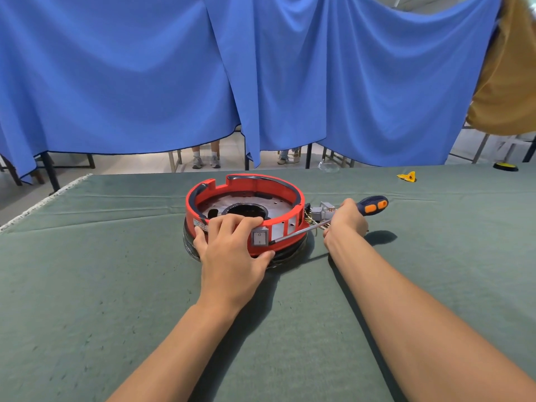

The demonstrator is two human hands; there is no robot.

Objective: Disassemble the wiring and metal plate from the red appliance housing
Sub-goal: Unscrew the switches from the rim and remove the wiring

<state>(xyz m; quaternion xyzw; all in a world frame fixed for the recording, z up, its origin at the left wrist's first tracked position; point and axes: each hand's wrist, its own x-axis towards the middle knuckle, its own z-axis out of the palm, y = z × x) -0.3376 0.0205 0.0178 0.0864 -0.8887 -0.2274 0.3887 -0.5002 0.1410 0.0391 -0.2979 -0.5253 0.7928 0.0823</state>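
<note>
Head view: the red appliance housing (246, 198) is seen near the middle of the green-covered bench (116, 285), standing on a dark base ring. The perforated metal plate (269, 203) is still seated inside it, so its removal is judged as not yet done. A grey connector block with wiring (320, 213) is already hanging outside the right wall, which suggests partial progress on the wires. The housing is steadied by the left hand (232, 250), its fingers curled over the near rim beside the white rocker switch (259, 237). A blue-and-orange screwdriver (372, 205) is gripped by the right hand (346, 220), with its shaft laid along the wall toward the switch. Open cloth is available on all sides; the bench's frayed left edge and its far edge below the blue curtain (145, 68) are well apart from the work. A yellow scrap (407, 177) lies far to the right.
</note>
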